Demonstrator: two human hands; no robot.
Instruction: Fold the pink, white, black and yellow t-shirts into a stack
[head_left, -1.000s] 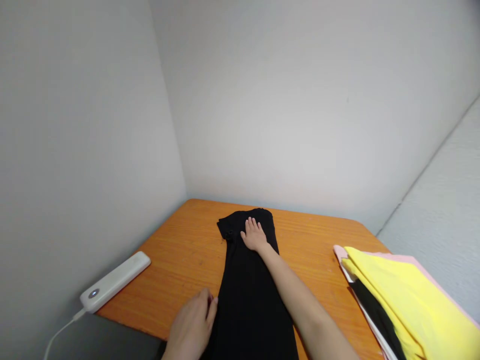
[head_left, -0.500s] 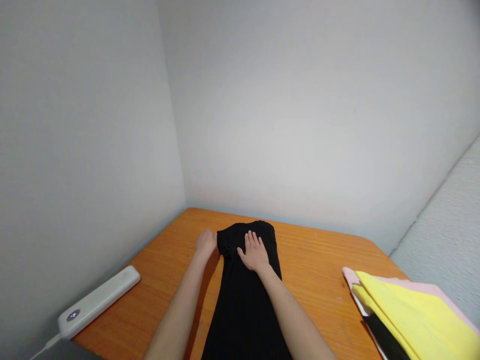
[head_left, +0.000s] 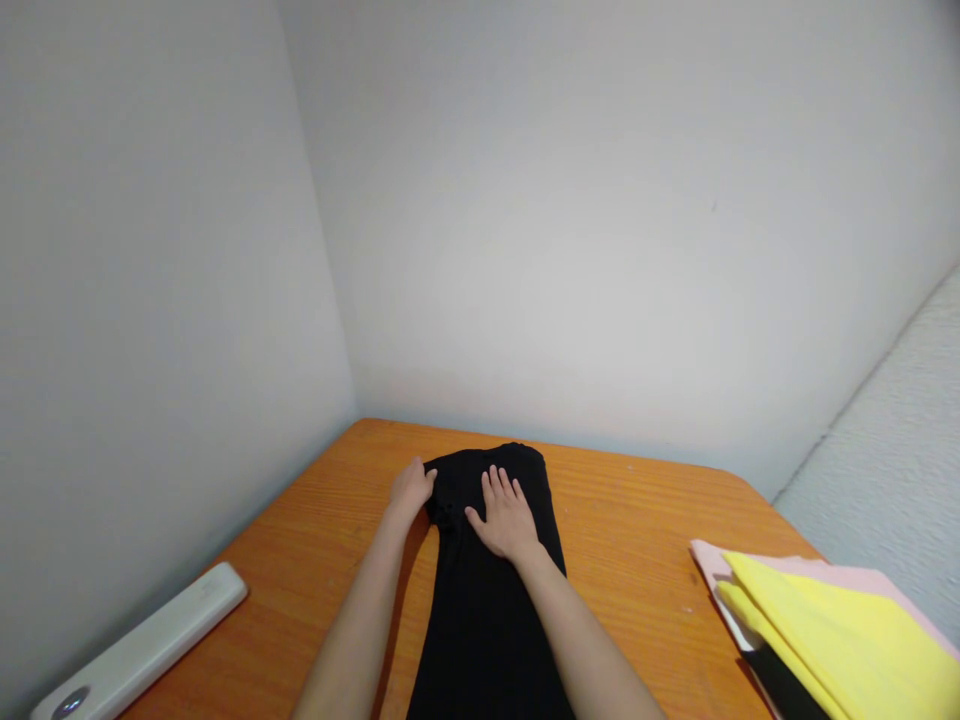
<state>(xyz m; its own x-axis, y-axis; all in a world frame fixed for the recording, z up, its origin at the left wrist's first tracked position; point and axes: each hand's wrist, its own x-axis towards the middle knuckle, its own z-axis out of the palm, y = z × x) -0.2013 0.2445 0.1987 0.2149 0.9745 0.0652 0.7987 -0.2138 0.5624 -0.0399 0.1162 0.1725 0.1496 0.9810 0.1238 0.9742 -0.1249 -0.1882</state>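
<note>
Back wall (head_left: 562, 200): pale grey, plain, one small dark mark toward the right. Left wall (head_left: 150, 250): same tone, meeting it in a corner. At far right, a rougher whitish surface (head_left: 907, 430), bounded by a dark slanting line.

Table (head_left: 637, 560): orange-brown wood, visible grain, rounded far corners, set against the walls.

Black short-sleeved top (head_left: 487, 620): located mid-table, laid lengthwise from near the far edge down past the bottom of the view. Fabric matt, uniformly black, no print visible. Body presents as a long, narrow strip, widening toward the near end; right side nearly straight. One sleeve (head_left: 450, 485) projects left at the far end; small creases and bunching noted at the underarm. Remainder lies largely smooth.

Pile of folded cloth (head_left: 847, 630): right side of table, well apart from the top. Yellow piece uppermost, pink showing beyond it, black and white edges below.

White oblong device (head_left: 150, 645): left side, beside the wall, rounded end; round dark button (head_left: 71, 703) with a lit spot.

Right hand (head_left: 507, 515): released, palm down, fingers spread flat on the top's upper body.

Left hand (head_left: 411, 490): grasping the sleeve's outer edge, thumb over the fabric; other fingertips hidden.
</note>
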